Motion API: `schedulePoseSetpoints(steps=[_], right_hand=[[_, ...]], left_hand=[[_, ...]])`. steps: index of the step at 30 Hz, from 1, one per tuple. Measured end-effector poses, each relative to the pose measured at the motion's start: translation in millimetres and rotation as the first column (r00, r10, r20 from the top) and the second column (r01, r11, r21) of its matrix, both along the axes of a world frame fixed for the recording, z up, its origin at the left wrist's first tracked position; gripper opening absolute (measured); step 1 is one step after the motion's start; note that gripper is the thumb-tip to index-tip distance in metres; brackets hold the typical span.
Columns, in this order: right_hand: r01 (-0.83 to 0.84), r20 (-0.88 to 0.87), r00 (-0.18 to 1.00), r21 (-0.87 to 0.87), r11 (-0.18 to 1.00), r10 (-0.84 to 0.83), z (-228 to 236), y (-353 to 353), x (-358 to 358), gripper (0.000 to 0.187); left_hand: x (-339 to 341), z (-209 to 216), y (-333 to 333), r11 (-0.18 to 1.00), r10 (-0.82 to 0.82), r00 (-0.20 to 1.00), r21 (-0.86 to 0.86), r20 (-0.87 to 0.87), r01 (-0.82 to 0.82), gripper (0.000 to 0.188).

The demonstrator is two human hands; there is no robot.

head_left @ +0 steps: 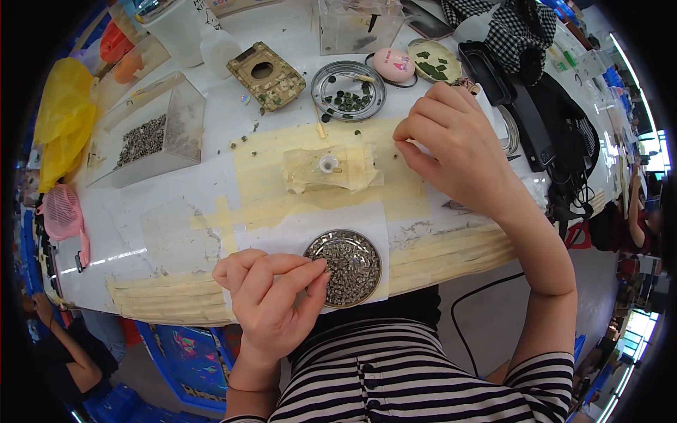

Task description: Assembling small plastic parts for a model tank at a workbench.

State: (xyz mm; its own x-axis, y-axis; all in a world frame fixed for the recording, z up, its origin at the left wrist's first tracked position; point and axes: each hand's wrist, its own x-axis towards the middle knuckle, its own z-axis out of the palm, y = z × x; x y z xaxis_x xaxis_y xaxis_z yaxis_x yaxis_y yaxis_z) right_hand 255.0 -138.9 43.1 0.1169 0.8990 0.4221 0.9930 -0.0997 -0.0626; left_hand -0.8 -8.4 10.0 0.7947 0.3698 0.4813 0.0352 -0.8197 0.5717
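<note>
My left hand is closed in a pinch at the left rim of a round dish. Its thumb and index fingertips meet over the small silvery metal parts filling the dish; whatever lies between them is too small to make out. Farther off, my right hand hovers over the table with curled fingers, thumb and index close together. Anything it grips is hidden. To the left of that hand, a block wrapped in yellowish tape carries a small white round fitting on its top.
A camouflage-patterned model hull stands at the back beside a metal dish of dark green pieces. At left, a clear bin contains many small metal parts. A pink oval device and a black case lie at the back right.
</note>
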Motion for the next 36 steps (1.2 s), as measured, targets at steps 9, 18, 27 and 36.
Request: schedulePoseSetpoints(steps=[9,18,27,36], right_hand=[[0.056,-0.184,0.981,-0.016,0.998,-0.058,6.1,-24.2,-21.0,0.013],[0.065,-0.217,0.974,-0.005,0.998,-0.065,-6.0,-27.1,-23.4,0.010],[0.123,-0.140,0.983,0.028,0.992,-0.118,-5.5,-25.1,-12.3,0.008],[0.009,0.085,0.996,0.000,1.000,-0.009,-5.8,-7.5,-0.9,0.009]], left_hand=[[0.4,-1.2,-1.0,1.000,0.000,1.000,0.001,0.003,0.000,0.026],[0.8,-1.6,-1.7,1.000,0.005,1.000,0.022,0.004,-0.005,0.025],[1.3,-1.5,-2.2,1.000,0.006,1.000,0.030,0.005,-0.007,0.025],[1.7,-2.5,-2.7,0.999,0.016,1.000,0.032,0.022,-0.017,0.027]])
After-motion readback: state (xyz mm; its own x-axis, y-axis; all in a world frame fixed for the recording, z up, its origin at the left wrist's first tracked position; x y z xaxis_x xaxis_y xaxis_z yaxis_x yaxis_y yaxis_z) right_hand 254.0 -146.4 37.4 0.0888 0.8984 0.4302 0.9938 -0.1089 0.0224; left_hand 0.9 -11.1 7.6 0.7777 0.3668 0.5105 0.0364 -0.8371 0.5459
